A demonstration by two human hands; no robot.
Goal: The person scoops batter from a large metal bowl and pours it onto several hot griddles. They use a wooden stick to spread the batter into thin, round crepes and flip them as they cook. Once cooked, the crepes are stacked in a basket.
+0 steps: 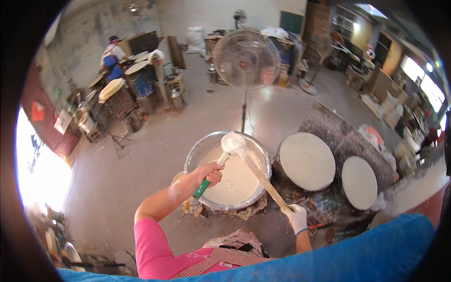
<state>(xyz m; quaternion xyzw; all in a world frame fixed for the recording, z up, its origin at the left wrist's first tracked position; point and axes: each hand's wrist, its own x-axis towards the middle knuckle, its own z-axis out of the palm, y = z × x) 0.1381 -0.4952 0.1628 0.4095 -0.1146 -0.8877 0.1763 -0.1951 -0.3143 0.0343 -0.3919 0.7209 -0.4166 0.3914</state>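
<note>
Well, the standing fan (246,61) rose beyond your work, so the tools had no cause to swing to the far side. Next in size came the wide metal basin (189,160), straight in front of you, with the pale batter (242,185) lying inside it. To its right were two pale round tops, the larger top (307,161) just beside the basin and the smaller top (359,182) farther right; it was sound practice to let every drip fall left of them, inside the rim.

The long wooden handle (265,182) slanted from near right toward a round, coated head (233,142) at the basin's far side. That head seemed to belong to it, though the coating hid the joint. With the weight so far out, a firm hold at the near end probably mattered most, and your gloved right hand (297,218) had its fingers closed there. Your bare left hand (212,175) had its fingers wrapped round the shorter green-handled tool (201,189), whose far end overlapped the head; touching or not, you could not tell. Short, light strokes over the batter likely served best.
</note>
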